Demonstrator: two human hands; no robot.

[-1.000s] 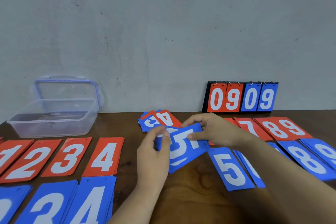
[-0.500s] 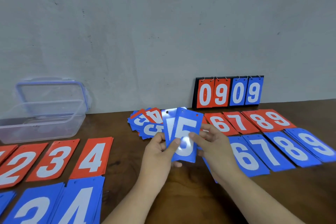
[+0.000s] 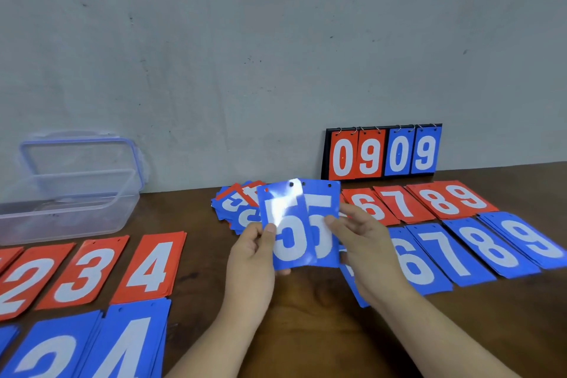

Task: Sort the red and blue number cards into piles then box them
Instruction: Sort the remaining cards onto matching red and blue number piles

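Glare whitens the top of the front one of the blue 5 cards (image 3: pixel 294 233) I hold, and it overlaps half the one behind. They hide much of the mixed heap (image 3: pixel 233 202) at the back, so I cannot read its numbers. My right hand (image 3: pixel 365 242) covers the blue pile (image 3: pixel 349 279) on the worktop (image 3: pixel 306 301), number unseen. The left edge cuts the clear box (image 3: pixel 61 218) and the red 2 pile (image 3: pixel 21 282); the bottom edge cuts the blue 4 pile (image 3: pixel 132 344).

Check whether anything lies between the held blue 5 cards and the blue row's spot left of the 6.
Only the right hand holding the blue 5 cards covers that spot; a blue card edge shows beneath it.
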